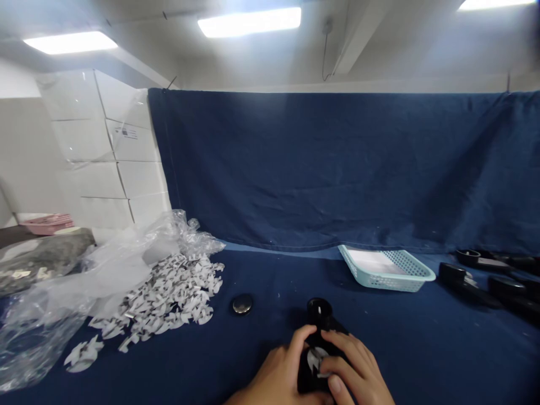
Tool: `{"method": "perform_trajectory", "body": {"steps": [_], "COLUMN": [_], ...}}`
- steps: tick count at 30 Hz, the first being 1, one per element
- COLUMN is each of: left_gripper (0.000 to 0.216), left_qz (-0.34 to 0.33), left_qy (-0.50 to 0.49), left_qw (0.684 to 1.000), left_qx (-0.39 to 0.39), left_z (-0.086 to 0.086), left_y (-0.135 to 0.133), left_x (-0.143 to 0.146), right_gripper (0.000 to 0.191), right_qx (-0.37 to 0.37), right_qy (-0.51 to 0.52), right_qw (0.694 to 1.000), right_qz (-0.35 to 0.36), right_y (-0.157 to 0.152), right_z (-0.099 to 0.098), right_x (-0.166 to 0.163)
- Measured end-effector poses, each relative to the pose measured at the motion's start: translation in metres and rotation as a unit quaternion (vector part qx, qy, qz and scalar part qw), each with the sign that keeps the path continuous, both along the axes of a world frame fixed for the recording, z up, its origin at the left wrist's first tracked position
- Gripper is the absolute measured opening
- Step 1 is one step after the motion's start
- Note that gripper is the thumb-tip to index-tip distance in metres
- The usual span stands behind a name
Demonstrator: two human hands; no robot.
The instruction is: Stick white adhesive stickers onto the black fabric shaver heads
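A black plastic part [319, 309] with a round cup-like end lies at the bottom centre of the head view. My left hand [276, 374] is closed round its left side, thumb and index finger against it. My right hand [358, 365] curls over the other side, its fingertips touching a small grey-white plastic piece [314, 359] set in a round opening of the black part. My fingers hide much of both. Left of my hands lies a round black cap [242, 304] with a shiny top.
A heap of grey-white plastic pieces [172, 295] spills from a clear plastic bag [113, 275] on the left. A light blue basket [392, 279] holding something white stands at the back right. Several black parts [468, 287] lie far right. A blue curtain [295, 169] hangs behind.
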State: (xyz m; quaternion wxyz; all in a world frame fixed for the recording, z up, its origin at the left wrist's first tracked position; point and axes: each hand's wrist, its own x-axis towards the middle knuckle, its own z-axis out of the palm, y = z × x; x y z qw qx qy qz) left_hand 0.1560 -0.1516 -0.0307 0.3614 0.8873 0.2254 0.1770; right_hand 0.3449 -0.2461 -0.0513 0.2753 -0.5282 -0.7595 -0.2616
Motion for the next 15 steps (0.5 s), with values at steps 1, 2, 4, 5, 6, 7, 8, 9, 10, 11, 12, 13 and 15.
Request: {"method": "perform_trajectory", "body": {"steps": [1, 2, 4, 5, 6, 7, 8, 9, 10, 11, 12, 13, 15], "left_gripper": [0.089, 0.089, 0.088, 0.087, 0.087, 0.086, 0.086, 0.086, 0.087, 0.088, 0.09, 0.092, 0.094], "left_qz": [-0.004, -0.006, -0.004, -0.002, 0.001, 0.004, 0.007, 0.01, 0.014, 0.018, 0.023, 0.027, 0.029], "left_qy": [-0.002, -0.003, -0.003, -0.002, 0.0, 0.003, 0.008, 0.013, 0.018, 0.024, 0.03, 0.034, 0.038], "left_qw": [1.0, 1.0, 1.0, 1.0, 1.0, 1.0, 1.0, 1.0, 1.0, 0.999, 0.999, 0.999, 0.999], "left_qx": [0.001, 0.001, 0.005, 0.008, 0.011, 0.014, 0.015, 0.015, 0.014, 0.013, 0.011, 0.01, 0.005], "left_z": [0.0, -0.001, -0.003, -0.003, -0.004, -0.005, -0.005, -0.005, -0.005, -0.005, -0.004, -0.004, -0.003], "left_y": [0.0, 0.001, 0.001, 0.001, 0.001, 0.001, 0.001, 0.001, 0.0, 0.0, 0.0, -0.001, -0.001], "left_x": [0.0, 0.001, 0.001, 0.001, 0.0, 0.0, 0.0, 0.0, 0.0, 0.0, 0.001, 0.001, 0.001], "right_gripper": [0.024, 0.025, 0.025, 0.025, 0.026, 0.027, 0.028, 0.029, 0.03, 0.03, 0.029, 0.028, 0.026], "right_qx": [-0.003, -0.006, -0.006, -0.004, -0.002, 0.001, 0.005, 0.012, 0.018, 0.023, 0.028, 0.03, 0.03], "right_qy": [0.002, -0.001, -0.018, -0.032, -0.048, -0.064, -0.079, -0.092, -0.103, -0.11, -0.112, -0.112, -0.105], "right_qw": [1.0, 1.0, 1.0, 0.999, 0.999, 0.998, 0.997, 0.995, 0.994, 0.992, 0.992, 0.991, 0.991], "right_qz": [0.0, -0.001, -0.002, -0.004, -0.008, -0.013, -0.02, -0.029, -0.039, -0.049, -0.058, -0.067, -0.08], "right_y": [0.0, 0.001, 0.003, 0.003, 0.004, 0.005, 0.005, 0.005, 0.005, 0.005, 0.005, 0.004, 0.003], "right_z": [0.0, 0.0, 0.002, 0.004, 0.006, 0.008, 0.01, 0.011, 0.013, 0.014, 0.015, 0.015, 0.014], "right_x": [-0.001, -0.002, -0.004, -0.004, -0.005, -0.005, -0.006, -0.006, -0.006, -0.006, -0.005, -0.005, -0.003]}}
